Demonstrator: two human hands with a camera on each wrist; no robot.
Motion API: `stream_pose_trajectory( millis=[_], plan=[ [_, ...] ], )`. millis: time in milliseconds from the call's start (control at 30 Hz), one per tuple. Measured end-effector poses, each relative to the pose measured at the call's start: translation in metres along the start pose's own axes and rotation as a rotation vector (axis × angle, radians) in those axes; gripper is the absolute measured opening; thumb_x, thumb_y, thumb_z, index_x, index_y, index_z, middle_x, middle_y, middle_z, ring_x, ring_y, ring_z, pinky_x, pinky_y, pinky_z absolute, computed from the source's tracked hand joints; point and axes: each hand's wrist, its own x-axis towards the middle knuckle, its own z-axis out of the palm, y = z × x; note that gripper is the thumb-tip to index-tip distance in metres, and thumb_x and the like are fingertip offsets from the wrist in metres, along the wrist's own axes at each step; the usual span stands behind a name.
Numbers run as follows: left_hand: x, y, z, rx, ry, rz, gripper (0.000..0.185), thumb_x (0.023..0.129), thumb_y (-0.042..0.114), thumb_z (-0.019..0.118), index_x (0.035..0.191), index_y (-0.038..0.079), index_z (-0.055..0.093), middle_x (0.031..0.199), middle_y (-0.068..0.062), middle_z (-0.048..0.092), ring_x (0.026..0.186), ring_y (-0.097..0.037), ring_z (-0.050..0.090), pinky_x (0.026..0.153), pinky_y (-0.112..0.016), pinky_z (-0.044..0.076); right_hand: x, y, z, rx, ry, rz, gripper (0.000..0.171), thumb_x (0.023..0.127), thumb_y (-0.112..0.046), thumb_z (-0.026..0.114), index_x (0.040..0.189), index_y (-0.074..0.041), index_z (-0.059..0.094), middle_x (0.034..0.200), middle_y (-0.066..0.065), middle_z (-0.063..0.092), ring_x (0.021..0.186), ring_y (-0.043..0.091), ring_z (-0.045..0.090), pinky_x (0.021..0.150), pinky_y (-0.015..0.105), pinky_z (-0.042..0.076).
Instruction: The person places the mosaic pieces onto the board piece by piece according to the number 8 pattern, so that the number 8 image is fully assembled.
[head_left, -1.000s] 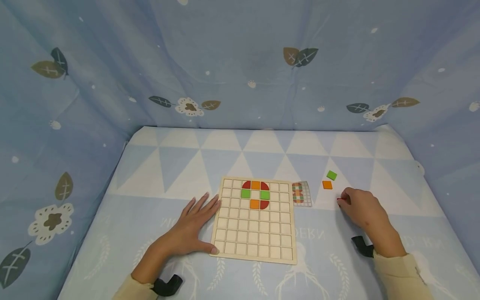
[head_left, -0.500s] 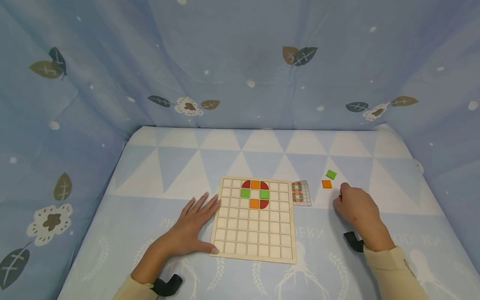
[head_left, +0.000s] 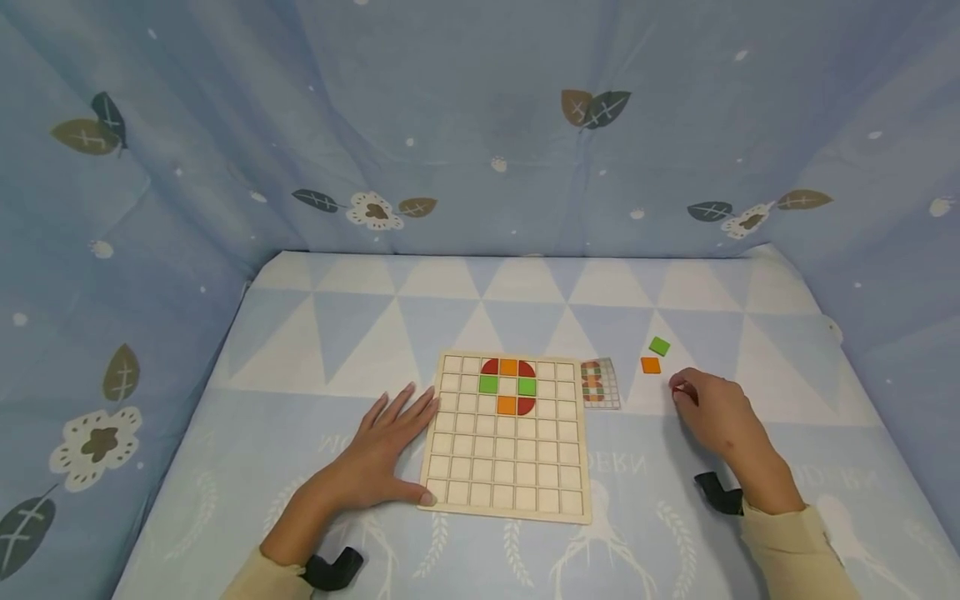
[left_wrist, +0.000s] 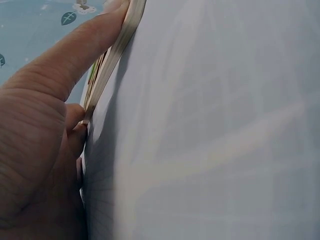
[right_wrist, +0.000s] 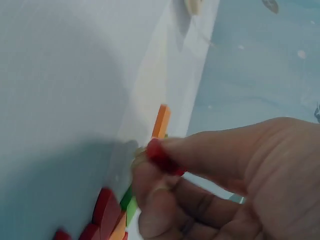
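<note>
Head view, largest first: blue patterned tabletop [head_left: 300,433], then wooden grid board [head_left: 506,483] at centre. Top rows partly filled with six coloured pieces: red, orange, red above; green, gap, green; orange and red below, so only the upper loop laid, one piece short. Lower rows bare. Pattern card [head_left: 601,384] just beside the board's right edge. Left hand [head_left: 378,454] flat, fingers straight, pressing against the board's left edge. Right hand [head_left: 708,412] right of the card, fingertips pinching a small red piece [right_wrist: 162,156]. Loose orange tile [head_left: 650,365] and green tile [head_left: 659,346] lying near, unplaced.
</note>
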Motion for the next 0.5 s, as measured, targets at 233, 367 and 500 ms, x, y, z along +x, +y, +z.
stream_pose_trajectory(
  millis=[233, 367, 500],
  plan=[
    [0.000, -0.001, 0.000, -0.001, 0.003, -0.002, 0.129, 0.072, 0.073, 0.082, 0.169, 0.018, 0.016, 0.175, 0.007, 0.007, 0.161, -0.024, -0.005, 0.126, -0.053, -0.006, 0.004, -0.025, 0.001, 0.153, 0.048, -0.018, 0.015, 0.093, -0.009, 0.080, 0.103, -0.001, 0.071, 0.089, 0.005, 0.073, 0.079, 0.019, 0.063, 0.067, 0.031, 0.052],
    [-0.001, -0.001, 0.000, -0.003, 0.001, -0.008, 0.129, 0.072, 0.072, 0.083, 0.169, 0.019, 0.016, 0.175, 0.007, 0.007, 0.161, -0.024, -0.005, 0.126, -0.052, -0.006, 0.012, -0.048, 0.004, 0.231, 0.019, -0.092, 0.010, 0.095, -0.009, 0.077, 0.103, -0.004, 0.075, 0.093, 0.004, 0.076, 0.078, 0.016, 0.067, 0.066, 0.025, 0.055],
    [-0.001, -0.001, 0.000, -0.004, 0.003, -0.005, 0.129, 0.072, 0.072, 0.083, 0.169, 0.018, 0.016, 0.175, 0.007, 0.007, 0.161, -0.025, -0.005, 0.125, -0.053, -0.006, 0.024, -0.078, 0.013, 0.293, -0.040, -0.144, 0.010, 0.097, -0.007, 0.074, 0.106, -0.006, 0.077, 0.096, 0.002, 0.076, 0.079, 0.014, 0.067, 0.069, 0.027, 0.057]
  ],
)
